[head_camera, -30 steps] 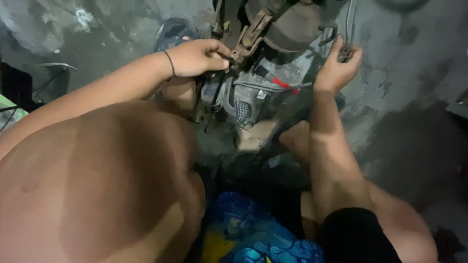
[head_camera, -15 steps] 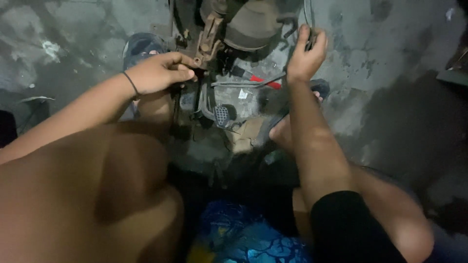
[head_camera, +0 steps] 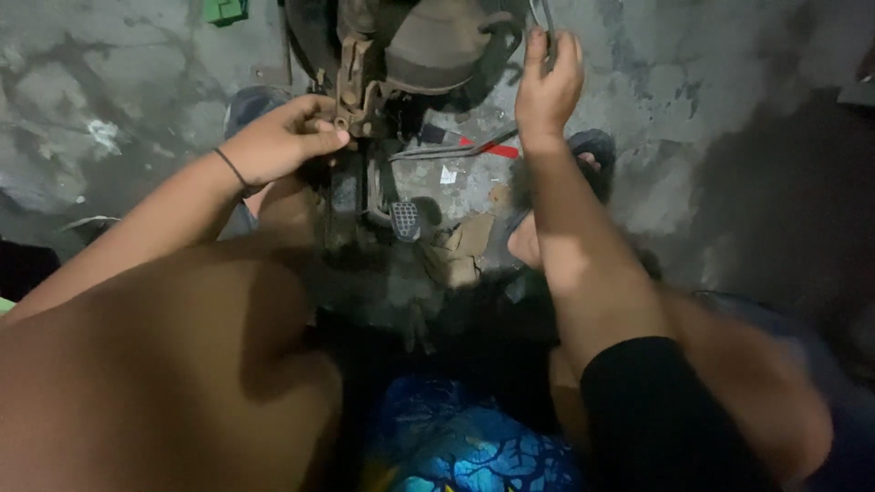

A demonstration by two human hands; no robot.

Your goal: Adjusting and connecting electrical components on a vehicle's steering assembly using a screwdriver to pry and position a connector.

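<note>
Item: rusty brown metal bracket [head_camera: 351, 91] on a grimy engine-like assembly with a rounded dull-brown housing [head_camera: 437, 41], standing on the stained grey concrete floor [head_camera: 128, 118] at the top centre of the view. Left hand [head_camera: 278, 141], black band at the wrist, has its fingers closed around the bracket's lower end. Right hand [head_camera: 545, 87] has its fingers curled about a thin dark metal rod [head_camera: 545, 18] just right of the housing. Nearby: red-handled tool [head_camera: 469, 144], ribbed black pedal pad [head_camera: 405, 219], torn cardboard scrap [head_camera: 460, 251]. Handling, judged: heavy, rigid, probably greasy; best gripped by the bracket edges.
</note>
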